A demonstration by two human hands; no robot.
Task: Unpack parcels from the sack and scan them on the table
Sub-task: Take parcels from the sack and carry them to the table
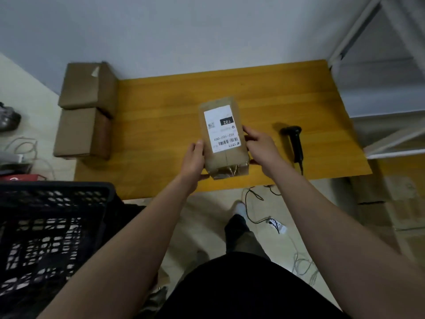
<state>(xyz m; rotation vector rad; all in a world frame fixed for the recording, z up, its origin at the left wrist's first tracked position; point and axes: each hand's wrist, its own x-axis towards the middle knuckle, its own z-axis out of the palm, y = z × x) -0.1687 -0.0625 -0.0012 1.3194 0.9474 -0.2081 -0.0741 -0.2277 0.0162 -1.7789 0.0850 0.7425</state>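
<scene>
Yellow wooden surface (161, 107) against a grey wall: you hold a brown cardboard parcel with a white shipping label (223, 137) between both hands. Your left hand (194, 158) is curled round its left edge and your right hand (261, 147) pinches its right edge, label up. Whether its base touches the surface cannot be told. A black handheld barcode scanner (294, 143) lies just right of your right hand. Likely risk: freeing the right hand for the scanner leaves a one-sided grip near the surface's front edge, and the parcel could tip off. The scanner's cable, trailing over that edge, could snag.
</scene>
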